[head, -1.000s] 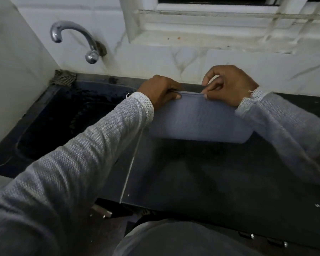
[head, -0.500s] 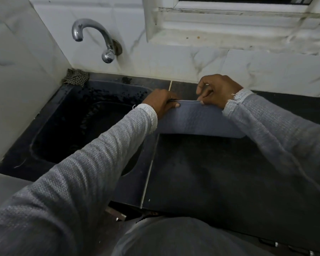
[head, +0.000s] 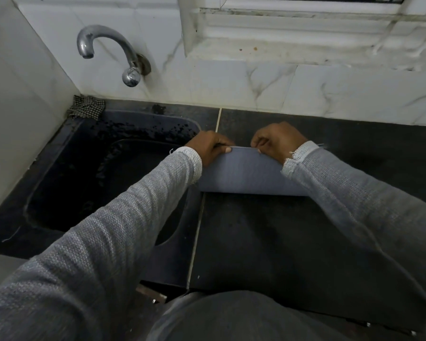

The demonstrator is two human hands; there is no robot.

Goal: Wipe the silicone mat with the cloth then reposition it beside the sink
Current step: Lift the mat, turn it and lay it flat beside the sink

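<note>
Mat (head: 246, 174): grey-blue silicone sheet on the dark counter, just right of the sink. Its far edge is lifted and pinched by both hands; its near edge rests on the counter. The left end sits at the pale seam between sink slab and counter slab; the right end is hidden under the right sleeve.
Left hand (head: 210, 147): at the far-left corner of the mat, fingers curled over the edge with the thumb pressed on the near face, closed on the mat.
Right hand (head: 277, 141): on the far edge a little right of the left hand, fingertips pinching the edge, closed on the mat.
Sleeves (head: 113, 230): grey knit with frayed white cuffs, one on each arm, reaching in from the near side.
Sink (head: 59, 173): black basin on the left, its wall speckled and wet-looking toward the far side.
Cloth (head: 86, 109): checked rag bunched at the far-left corner of the sink rim, well apart from the hands.
Tap (head: 123, 57): chrome spout on the far wall, curving left above the sink.
Counter (head: 268, 242): dark slab, bare on the near side of the mat.
Wall (head: 231, 84): white marbled tile, with a window sill above.
</note>
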